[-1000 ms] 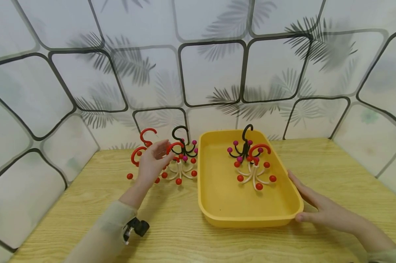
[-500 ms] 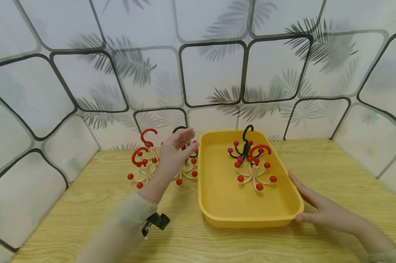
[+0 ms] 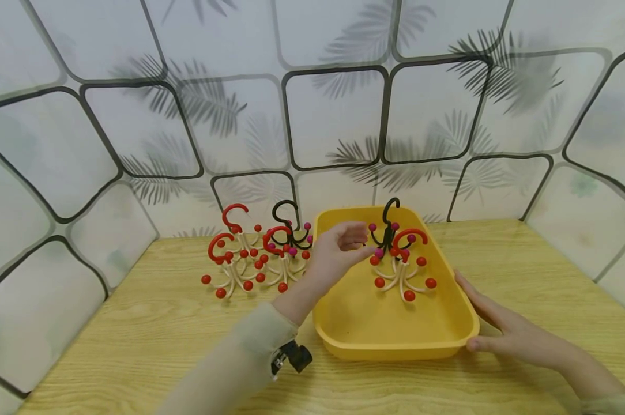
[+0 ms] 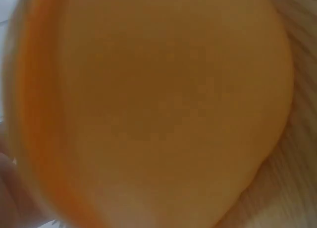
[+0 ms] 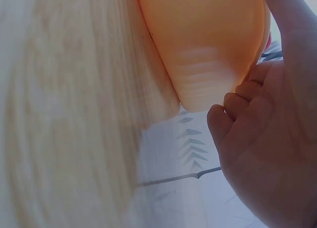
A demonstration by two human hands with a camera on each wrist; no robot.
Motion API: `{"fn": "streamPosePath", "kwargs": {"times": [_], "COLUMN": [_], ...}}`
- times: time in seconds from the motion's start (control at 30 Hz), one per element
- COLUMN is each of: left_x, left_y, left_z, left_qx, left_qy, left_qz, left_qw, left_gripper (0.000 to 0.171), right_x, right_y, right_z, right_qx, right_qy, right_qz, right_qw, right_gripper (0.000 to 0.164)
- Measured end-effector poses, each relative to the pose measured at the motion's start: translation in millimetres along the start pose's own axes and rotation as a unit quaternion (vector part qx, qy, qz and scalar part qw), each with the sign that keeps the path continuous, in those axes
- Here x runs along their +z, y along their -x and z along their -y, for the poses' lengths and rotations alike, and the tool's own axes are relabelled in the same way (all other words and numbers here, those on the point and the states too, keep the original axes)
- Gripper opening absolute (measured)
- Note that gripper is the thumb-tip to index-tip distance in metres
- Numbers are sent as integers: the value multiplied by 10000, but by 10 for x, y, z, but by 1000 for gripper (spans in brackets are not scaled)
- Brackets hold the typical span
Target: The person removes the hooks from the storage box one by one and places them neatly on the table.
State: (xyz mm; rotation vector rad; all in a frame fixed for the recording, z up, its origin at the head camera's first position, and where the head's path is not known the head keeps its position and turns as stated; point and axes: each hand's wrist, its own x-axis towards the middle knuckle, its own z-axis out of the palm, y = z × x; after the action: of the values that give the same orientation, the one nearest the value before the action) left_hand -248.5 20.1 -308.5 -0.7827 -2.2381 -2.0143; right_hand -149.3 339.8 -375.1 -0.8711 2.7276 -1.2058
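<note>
In the head view my left hand (image 3: 338, 248) hovers over the left side of a yellow tray (image 3: 395, 346), fingers extended and thumb apart, with nothing seen in its grasp. Inside the tray stand a black multi-arm hook (image 3: 388, 233) with magenta balls and a cream one (image 3: 403, 271) with a red hook top and red balls. My right hand (image 3: 520, 334) rests against the tray's right outer wall, thumb by the front corner. The right wrist view shows its fingers (image 5: 237, 105) along the tray wall (image 5: 208, 54). Tray wall (image 4: 168, 99) fills most of the left wrist view.
Left of the tray, several more hooks stand close together: cream ones with red tops (image 3: 232, 274) and a black one (image 3: 286, 216) behind. They rest on a wooden table (image 3: 136, 346). A patterned cloth wall (image 3: 338, 115) encloses the back and sides.
My left hand has moved right, from beside a red-topped hook in the left group to over the tray. That hook still stands in the group. The right hand and tray have stayed put.
</note>
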Motion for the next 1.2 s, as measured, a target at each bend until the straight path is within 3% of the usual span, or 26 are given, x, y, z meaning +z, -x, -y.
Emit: {"fn": "streamPosePath", "kwargs": {"times": [0.3,0.6,0.87,1.2], "left_x": [206,349,413,414], "left_y": [-69,-116,-125,-173], "left_z": [54,80,44,136], "left_qx": [-407,-856,-775,-728], "left_qy": [-224,-404,-1032,-1112], "left_qz": [68,492,739,756], "left_qw": [9989,9943,9889,9882], "left_gripper": [41,50,53,44], "right_x": [7,15,4,7], "right_y": [-8,-25,-27,-8], "right_z": [4,19,16,25], "right_qx": [-39,-142,-164,-75], "right_qy": [31,26,85,22], "right_qz": [-7,-2,-31,-38], "right_qw": [10000,9999,9998,10000], "right_gripper": [97,97,98,98]}}
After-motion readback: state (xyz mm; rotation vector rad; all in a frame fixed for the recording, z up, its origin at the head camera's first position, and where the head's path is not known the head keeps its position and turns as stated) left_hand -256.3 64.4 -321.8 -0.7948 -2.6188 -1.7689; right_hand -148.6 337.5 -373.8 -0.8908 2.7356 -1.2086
